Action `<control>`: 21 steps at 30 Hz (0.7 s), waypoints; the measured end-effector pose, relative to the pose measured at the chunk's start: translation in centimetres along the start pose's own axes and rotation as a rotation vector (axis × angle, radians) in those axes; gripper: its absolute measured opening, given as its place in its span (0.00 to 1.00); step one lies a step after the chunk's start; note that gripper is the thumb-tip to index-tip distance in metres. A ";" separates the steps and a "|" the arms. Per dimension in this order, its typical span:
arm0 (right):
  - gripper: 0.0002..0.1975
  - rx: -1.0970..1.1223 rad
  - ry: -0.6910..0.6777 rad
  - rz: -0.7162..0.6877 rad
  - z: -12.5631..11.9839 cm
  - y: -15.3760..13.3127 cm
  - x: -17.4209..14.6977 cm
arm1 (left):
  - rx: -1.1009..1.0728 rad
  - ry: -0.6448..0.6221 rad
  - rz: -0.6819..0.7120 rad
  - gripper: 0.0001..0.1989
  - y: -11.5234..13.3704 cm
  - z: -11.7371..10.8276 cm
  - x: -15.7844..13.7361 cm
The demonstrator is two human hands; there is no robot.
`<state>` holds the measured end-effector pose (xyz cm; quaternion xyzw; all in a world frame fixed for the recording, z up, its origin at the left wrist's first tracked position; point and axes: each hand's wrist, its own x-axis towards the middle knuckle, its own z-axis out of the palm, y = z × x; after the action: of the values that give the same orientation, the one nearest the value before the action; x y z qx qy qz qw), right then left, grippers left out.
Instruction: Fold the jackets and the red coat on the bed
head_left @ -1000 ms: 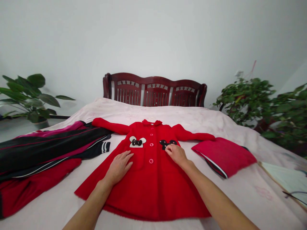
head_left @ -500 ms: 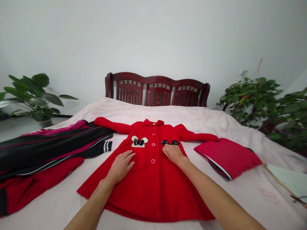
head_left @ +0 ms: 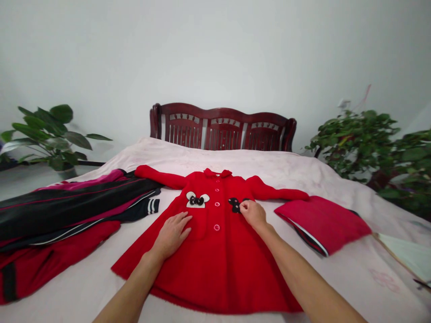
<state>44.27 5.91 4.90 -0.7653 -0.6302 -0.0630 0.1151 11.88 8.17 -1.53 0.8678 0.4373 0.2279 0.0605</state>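
Note:
A red button-up coat (head_left: pixel 208 269) lies flat on the bed, collar away from me and sleeves spread. On its left pocket is a white patch with a black bow (head_left: pixel 197 201). My left hand (head_left: pixel 172 234) rests flat and open on the coat just below that patch. On the other side is a black bow with pale dots (head_left: pixel 235 204). My right hand (head_left: pixel 253 214) is closed in a pinch at the bow's right part, hiding much of it.
Dark and red garments (head_left: pixel 74 202) lie at left, touching the coat's sleeve. A folded crimson garment (head_left: pixel 323 220) lies at right, beside a pale hand fan (head_left: pixel 407 253). A wooden headboard (head_left: pixel 222 114) stands behind the bed, with potted plants (head_left: pixel 50 130) on both sides.
My right hand has moved right along the dotted bow, uncovering its left part. My left hand stays flat in the same place on the coat.

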 end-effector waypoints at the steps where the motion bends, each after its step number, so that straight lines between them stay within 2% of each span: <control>1: 0.17 0.034 0.006 -0.029 0.0 -0.2 -0.1 | 0.002 0.001 0.000 0.22 0.0 0.0 0.0; 5: 0.14 0.130 0.006 -0.158 0.2 -2.0 -0.4 | 0.005 -0.007 0.005 0.22 0.0 0.0 0.0; 9: 0.12 0.125 -0.018 -0.186 0.6 -3.2 -0.8 | -0.008 0.008 0.011 0.22 -0.2 0.1 0.0; 16: 0.12 0.099 -0.046 -0.165 1.3 -4.1 -1.2 | -0.005 0.027 0.009 0.21 -0.1 0.2 0.0; 21: 0.10 0.230 0.024 -0.020 1.5 -3.7 -0.7 | -0.003 0.016 0.009 0.21 0.0 0.0 0.0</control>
<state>40.40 6.27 3.60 -0.7397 -0.6396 -0.0006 0.2092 11.88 8.12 -1.53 0.8679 0.4335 0.2357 0.0572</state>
